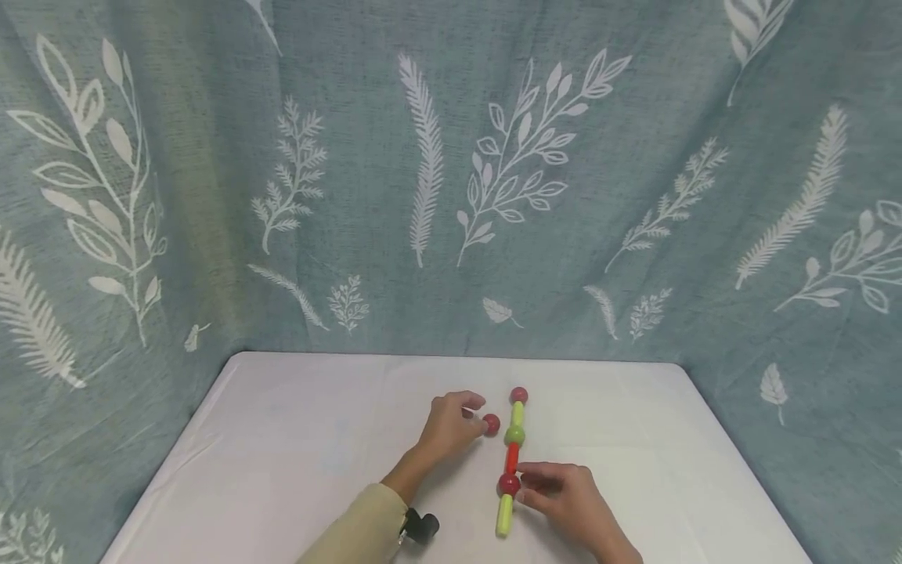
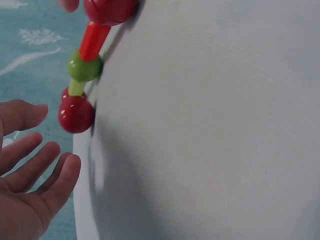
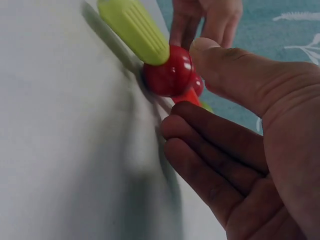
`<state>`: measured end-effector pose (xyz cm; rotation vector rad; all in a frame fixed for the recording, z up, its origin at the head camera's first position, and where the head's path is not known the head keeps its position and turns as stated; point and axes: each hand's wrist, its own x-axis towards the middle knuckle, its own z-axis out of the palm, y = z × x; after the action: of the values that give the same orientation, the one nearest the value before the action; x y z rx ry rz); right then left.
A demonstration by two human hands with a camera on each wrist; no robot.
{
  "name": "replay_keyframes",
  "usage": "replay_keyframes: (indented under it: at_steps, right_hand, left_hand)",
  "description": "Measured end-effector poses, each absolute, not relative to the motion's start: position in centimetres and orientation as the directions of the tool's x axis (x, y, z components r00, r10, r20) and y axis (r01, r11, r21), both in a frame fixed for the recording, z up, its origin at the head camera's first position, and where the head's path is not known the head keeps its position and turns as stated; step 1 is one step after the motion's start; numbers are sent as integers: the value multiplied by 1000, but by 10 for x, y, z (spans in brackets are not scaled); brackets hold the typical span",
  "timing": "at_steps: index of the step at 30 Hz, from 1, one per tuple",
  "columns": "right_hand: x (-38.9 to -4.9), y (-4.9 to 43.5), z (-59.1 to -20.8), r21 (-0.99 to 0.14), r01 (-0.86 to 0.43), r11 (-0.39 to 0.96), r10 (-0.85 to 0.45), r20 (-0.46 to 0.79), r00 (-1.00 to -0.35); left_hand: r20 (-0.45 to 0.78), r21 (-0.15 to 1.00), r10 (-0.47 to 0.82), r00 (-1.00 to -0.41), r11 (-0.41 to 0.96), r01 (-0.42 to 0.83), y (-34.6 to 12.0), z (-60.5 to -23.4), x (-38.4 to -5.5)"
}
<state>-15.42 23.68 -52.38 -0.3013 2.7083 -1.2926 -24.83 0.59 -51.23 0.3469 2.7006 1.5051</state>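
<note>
A chain of balls and rods lies on the white table. From far to near it runs: red ball (image 1: 519, 395), light green rod (image 1: 517, 413), green ball (image 1: 515, 435), red rod (image 1: 512, 457), second red ball (image 1: 509, 484), light green rod (image 1: 504, 515). Left of the chain sits a separate red ball (image 1: 491, 424). My left hand (image 1: 454, 427) is beside that ball, its fingers spread apart in the left wrist view. Near the second red ball is my right hand (image 1: 564, 497), thumb and fingers parted; whether the thumb touches the ball I cannot tell.
The white table (image 1: 296, 439) spreads out on both sides of the chain. Behind it hangs a blue-green curtain (image 1: 366, 196) with white leaf prints. A black device (image 1: 421, 526) is at the left wrist, by the beige sleeve (image 1: 359, 529).
</note>
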Motion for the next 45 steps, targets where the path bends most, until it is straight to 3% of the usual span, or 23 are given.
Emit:
replay_keyframes:
  at_steps: [4,9,13,17,22,31,45]
  right_hand:
    - [-152,231,-527,-767,-144,625,-248,-21,-969]
    - [-144,228,-527,-734,-83,674,-166,-41,-985]
    - [-139,224,-524,-744,70,665,-95,-177,-980]
    - [-135,215,-524,-767,266,584,-59,-368,-928]
    - [-130,205,-525,-749,380,543,2,-450,-893]
    - [-128,199,-523,-737,406,541,30,-465,-885]
    - [-130,202,-527,-780,334,529,-39,-415,-909]
  left_hand:
    - [56,831,214,-975,532,165,13,-518,-251]
    - [33,812,202,-979,566,144,19,-519,-252]
    - [42,785,214,-976,597,165,19,-518,-252]
    - [50,764,222,-974,619,180,17,-518,-252]
    - [75,773,195,-978,607,181,17,-517,-243]
    - [62,783,189,-980,599,165,9,-502,-206]
    - [-212,830,364,-907,557,30,-12,-503,-135]
